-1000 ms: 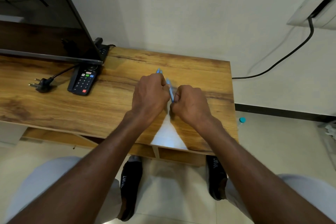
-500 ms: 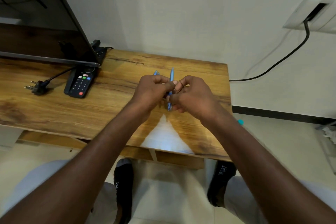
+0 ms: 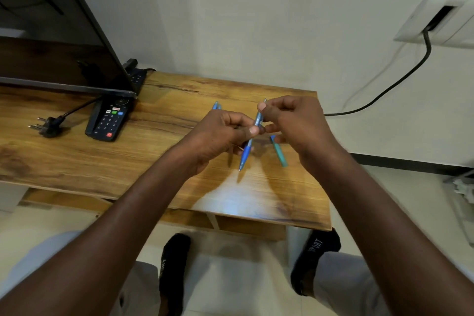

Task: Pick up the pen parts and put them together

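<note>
Above the wooden table [image 3: 77, 161], the left hand [image 3: 218, 133] and right hand [image 3: 295, 120] both pinch a slim blue plastic pen [image 3: 250, 141], held tilted with its tip pointing down toward the tabletop. The right hand's grip also clasps a teal pen [image 3: 279, 154] in its lower fingers, while the left hand's curled fingers hold another light blue pen [image 3: 216, 105], its end poking out behind the knuckles. A black remote control [image 3: 110, 120] lies well apart to the left.

I'm sitting in a living room at home, at a low wood-grain TV table [image 3: 77, 161] with a flat black television screen [image 3: 51, 46] on its far left. A black remote control with coloured buttons [image 3: 109, 119] lies beside it, a white wall socket plate [image 3: 436, 18] on the painted wall at right, pale floor tiles below.
</note>
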A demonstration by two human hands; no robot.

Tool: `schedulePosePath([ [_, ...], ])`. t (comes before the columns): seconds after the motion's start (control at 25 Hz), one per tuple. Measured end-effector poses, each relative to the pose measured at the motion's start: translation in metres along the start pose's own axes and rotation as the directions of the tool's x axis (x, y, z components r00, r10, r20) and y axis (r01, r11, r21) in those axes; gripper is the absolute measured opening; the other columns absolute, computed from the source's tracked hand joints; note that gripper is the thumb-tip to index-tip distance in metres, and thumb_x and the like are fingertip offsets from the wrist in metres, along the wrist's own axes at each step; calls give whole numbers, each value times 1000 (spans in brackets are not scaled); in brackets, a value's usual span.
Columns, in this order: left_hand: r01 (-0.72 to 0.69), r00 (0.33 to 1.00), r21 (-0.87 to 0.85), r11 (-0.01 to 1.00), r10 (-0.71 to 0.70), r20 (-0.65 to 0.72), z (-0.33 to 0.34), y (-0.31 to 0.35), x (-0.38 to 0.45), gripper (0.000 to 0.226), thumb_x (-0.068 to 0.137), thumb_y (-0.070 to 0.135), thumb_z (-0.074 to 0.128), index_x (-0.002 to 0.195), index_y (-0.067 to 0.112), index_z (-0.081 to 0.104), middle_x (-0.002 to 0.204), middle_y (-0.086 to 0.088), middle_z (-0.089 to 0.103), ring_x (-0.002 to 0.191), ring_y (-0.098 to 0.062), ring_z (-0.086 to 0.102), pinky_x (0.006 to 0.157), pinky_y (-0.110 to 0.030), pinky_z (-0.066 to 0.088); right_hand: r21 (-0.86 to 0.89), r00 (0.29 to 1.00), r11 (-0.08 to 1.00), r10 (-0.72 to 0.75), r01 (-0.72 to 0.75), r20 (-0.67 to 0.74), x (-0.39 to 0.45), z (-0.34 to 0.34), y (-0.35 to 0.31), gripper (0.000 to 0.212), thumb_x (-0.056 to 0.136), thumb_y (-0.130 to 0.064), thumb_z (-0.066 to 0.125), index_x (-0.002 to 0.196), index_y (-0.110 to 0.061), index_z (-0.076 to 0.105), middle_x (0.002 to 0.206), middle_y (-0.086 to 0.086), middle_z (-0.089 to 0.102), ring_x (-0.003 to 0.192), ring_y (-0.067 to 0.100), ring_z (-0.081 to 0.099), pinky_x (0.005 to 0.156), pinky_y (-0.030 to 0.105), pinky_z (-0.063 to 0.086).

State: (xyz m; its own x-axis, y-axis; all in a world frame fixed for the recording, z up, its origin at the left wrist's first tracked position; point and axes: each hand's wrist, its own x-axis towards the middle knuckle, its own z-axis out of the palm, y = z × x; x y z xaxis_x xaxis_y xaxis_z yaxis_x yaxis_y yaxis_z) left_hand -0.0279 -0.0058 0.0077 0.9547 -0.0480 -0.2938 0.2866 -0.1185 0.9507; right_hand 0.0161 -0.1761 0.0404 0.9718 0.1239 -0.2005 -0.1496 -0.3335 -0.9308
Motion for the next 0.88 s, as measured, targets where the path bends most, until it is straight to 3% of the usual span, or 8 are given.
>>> schedulePosePath([
  [0.12,-5,999,62,998,3,46,-1,2,-4,14,99,17,71,104,6,78,103,-24,75,86,-23,69,77,-37,55,186,995,978,89,-95,43,-3,-5,-4,16,94,-13,78,101,1,78,87,13,78,62,13,73,49,20,53],
  [0.2,-25,999,57,998,23,32,-3,3,-5,16,99,18,70,105,4,76,103,-19,77,84,-22,70,80,-38,58,256,988,955,138,-152,72,-2,-4,-3,18,94,-13,78,105,1,79,89,15,79,69,16,73,50,22,55],
  [0.32,-65,995,-1,998,65,-73,-1,2,-7,23,97,17,73,110,-1,71,76,-8,75,71,-23,70,68,-30,61,300,975,930,182,-213,129,0,2,2,20,95,-18,77,108,-3,80,96,12,81,81,20,75,56,24,55],
  [0.44,-129,985,27,991,131,-110,-2,0,-6,17,98,10,71,109,-3,71,71,-14,70,63,-23,66,62,-30,60,370,954,881,248,-295,171,0,5,6,28,93,-20,80,113,-1,78,90,8,77,82,19,76,63,27,55],
  [0.68,-154,979,83,985,163,-119,-7,-3,-3,12,99,13,71,108,7,76,72,-15,69,66,-25,65,67,-36,54,379,949,872,260,-310,177,1,7,6,20,96,-19,76,109,-3,79,100,13,80,94,22,81,68,27,57],
  [0.88,-170,978,128,977,183,-99,-10,-3,-5,13,101,9,67,109,3,76,78,-27,65,69,-24,60,60,-24,55,341,954,893,249,-293,167,-3,9,6,21,100,-16,71,111,1,77,110,20,79,92,23,80,66,25,59],
])
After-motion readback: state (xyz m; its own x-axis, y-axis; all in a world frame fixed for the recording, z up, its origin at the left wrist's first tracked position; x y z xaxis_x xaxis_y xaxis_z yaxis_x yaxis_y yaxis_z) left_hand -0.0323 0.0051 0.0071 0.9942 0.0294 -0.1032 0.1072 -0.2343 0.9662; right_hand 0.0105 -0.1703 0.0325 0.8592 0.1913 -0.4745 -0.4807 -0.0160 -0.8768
